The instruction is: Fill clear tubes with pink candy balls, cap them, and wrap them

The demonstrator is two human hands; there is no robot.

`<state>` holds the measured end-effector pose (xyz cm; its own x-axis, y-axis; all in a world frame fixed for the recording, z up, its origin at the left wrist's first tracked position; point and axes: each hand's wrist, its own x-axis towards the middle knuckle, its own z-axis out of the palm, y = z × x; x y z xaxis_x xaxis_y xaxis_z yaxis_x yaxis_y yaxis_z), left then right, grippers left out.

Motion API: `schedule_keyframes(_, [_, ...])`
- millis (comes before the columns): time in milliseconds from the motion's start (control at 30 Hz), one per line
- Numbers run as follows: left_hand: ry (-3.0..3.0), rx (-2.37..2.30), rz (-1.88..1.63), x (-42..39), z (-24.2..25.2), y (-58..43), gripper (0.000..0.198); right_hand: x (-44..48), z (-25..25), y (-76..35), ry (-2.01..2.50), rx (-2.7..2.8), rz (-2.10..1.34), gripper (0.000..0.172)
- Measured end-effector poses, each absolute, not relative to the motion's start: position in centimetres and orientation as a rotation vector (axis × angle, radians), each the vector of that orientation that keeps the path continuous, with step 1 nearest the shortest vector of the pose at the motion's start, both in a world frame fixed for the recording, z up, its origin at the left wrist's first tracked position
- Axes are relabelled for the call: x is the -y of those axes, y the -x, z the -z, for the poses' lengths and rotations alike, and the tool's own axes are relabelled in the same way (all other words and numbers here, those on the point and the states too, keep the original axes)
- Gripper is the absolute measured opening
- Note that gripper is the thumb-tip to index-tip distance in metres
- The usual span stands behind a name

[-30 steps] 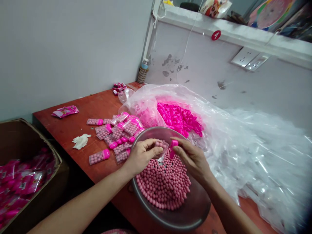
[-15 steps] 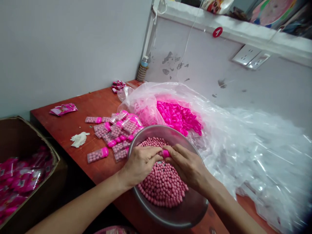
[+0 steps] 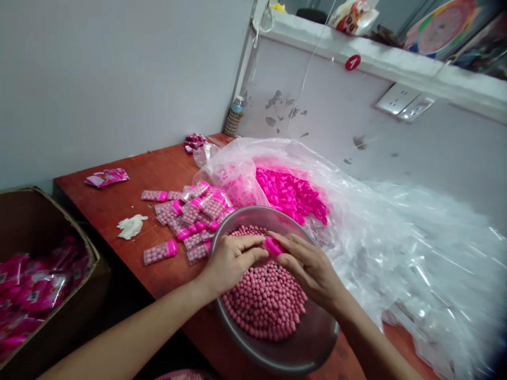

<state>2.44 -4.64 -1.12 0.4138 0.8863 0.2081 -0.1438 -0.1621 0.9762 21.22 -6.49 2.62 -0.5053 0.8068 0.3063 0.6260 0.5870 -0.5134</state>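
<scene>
Over a metal bowl [image 3: 320, 348] of pink beads [image 3: 265, 303], both my hands meet at a small clear box with a pink cap [image 3: 272, 246]. My left hand [image 3: 232, 258] is closed, pinching the box's body between thumb and fingers, which mostly hide it. From the other side, my right hand [image 3: 312, 269] has its thumb and fingertips at the cap. Left of the bowl lies a pile of bead-filled clear boxes with pink caps [image 3: 192, 214]. Behind the bowl, loose pink caps [image 3: 291, 192] lie in an opened clear plastic bag [image 3: 277, 145].
A large clear plastic bag [image 3: 415, 253] covers the right of the red table [image 3: 154, 169]. At left stands a cardboard box [image 3: 93, 258] of pink packets. White crumpled tissue [image 3: 131, 226], pink sachets [image 3: 106, 177] and a bottle [image 3: 234, 115] are on the table.
My right fingers have shifted and straightened at the pink cap, and more of the cap shows. My left hand stays pinched in place. The view has tilted slightly.
</scene>
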Motion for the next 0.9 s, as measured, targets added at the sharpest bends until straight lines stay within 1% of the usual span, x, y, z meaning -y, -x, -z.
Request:
schedule_keyframes(67, [-1.249, -0.668, -1.047, 4.3, 1.2, -2.5, 0.025, 6.7, -2.5, -22.0, 1.187, 2.002, -0.821, 0.037])
schedule_keyframes(133, [-1.183, -0.662, -1.05, 4.0, 1.5, -2.5, 0.026, 6.9, -2.1, -22.7, 1.198, 1.681, -1.082, 0.038])
schedule_keyframes(233, [-1.29, -0.684, -1.057, 4.1, 1.6, -2.3, 0.024, 6.7, -1.6, -23.0, 1.215, 1.35, -1.244, 0.038])
schedule_keyframes(367, [-1.469, -0.705, -1.064, 4.7, 1.1, -2.3, 0.023, 5.8, -1.9, -22.1, 1.253, 1.274, -1.348, 0.039])
schedule_keyframes(467, [-1.517, -0.719, -1.078, 5.1, 0.9, -2.4, 0.026, 5.4, -2.3, -21.2, 1.257, 1.272, -1.609, 0.038])
schedule_keyframes(533, [-1.523, -0.727, -1.085, 5.2, 0.9, -2.5, 0.027, 5.4, -2.5, -20.8, 1.27, 1.236, -1.751, 0.034])
schedule_keyframes(600, [-1.549, -0.743, -1.095, 5.1, 0.9, -2.5, 0.027, 5.5, -2.6, -20.5, 1.279, 1.184, -1.794, 0.029])
schedule_keyframes(733, [-1.675, -0.807, -1.139, 5.2, 1.1, -2.4, 0.024, 5.7, -2.1, -20.0, 1.249, 1.102, -1.769, 0.019])
schedule_keyframes(833, [-1.697, -0.828, -1.133, 5.3, 1.3, -2.4, 0.024, 5.5, -1.7, -19.6, 1.243, 1.109, -1.752, 0.019])
schedule_keyframes(900, [-1.641, -0.828, -1.14, 5.2, 1.2, -2.5, 0.026, 5.1, -1.6, -19.5, 1.249, 1.145, -1.72, 0.023])
